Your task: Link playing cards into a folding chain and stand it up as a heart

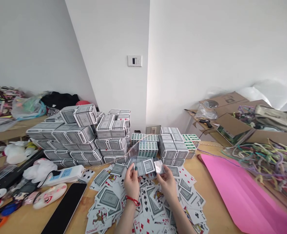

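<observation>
My left hand (131, 182) is closed on a few playing cards (143, 167) spread side by side, their patterned grey backs facing up. Between the thumb and fingers of my right hand (167, 182) is a small stack of cards (159, 167), just right of the spread ones. Its top looks pale and shiny. Beneath both hands lies a wide heap of loose playing cards (109, 198), some face up and some face down. A joker (98, 219) shows at the heap's lower left. My forearms hide part of the heap.
Tall stacks of bundled cards (72, 133) stand behind the heap, with green-white boxes (147, 148) beside them. To the left lie a black phone (64, 209) and a power strip (64, 175). Pink paper (241, 191) and a cardboard box (236, 130) of fuzzy strips are on the right.
</observation>
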A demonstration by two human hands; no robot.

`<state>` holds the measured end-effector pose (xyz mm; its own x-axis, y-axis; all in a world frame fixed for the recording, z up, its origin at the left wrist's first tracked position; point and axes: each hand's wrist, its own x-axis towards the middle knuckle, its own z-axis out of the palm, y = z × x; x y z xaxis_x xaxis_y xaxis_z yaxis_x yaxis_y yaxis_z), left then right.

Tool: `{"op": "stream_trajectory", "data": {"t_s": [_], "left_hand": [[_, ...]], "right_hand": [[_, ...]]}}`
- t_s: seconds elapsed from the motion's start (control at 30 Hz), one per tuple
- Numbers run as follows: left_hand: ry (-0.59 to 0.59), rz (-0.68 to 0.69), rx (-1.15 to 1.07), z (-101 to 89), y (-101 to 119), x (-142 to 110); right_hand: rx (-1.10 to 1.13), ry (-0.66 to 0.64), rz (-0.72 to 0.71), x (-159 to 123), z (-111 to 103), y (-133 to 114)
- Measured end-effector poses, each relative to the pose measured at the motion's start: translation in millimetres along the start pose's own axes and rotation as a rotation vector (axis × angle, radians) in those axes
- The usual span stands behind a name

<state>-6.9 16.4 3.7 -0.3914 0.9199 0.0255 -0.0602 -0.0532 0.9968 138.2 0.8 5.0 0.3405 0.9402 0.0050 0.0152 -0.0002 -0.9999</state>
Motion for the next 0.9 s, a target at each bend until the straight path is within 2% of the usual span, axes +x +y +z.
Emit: {"op": "stream_trajectory", "data": {"t_s": [0.27, 0.47, 0.73, 0.9], "left_hand": [[0.036, 0.014, -0.031, 1.9, 1.8, 0.0], [0.000, 0.001, 0.009, 2.3, 2.9, -1.8], [0.004, 0.018, 0.002, 4.3, -0.9, -0.2], [-0.002, 0.004, 0.019, 4.1, -3.7, 1.2]], "right_hand": [[0.017, 0.043, 0.028, 2.9, -2.6, 1.3], [0.005, 0.028, 0.046, 5.2, -2.9, 6.2], [0.035, 0.045, 0.031, 1.9, -1.1, -1.9], [0.038, 0.032, 0.050, 3.3, -1.8, 1.9]]}}
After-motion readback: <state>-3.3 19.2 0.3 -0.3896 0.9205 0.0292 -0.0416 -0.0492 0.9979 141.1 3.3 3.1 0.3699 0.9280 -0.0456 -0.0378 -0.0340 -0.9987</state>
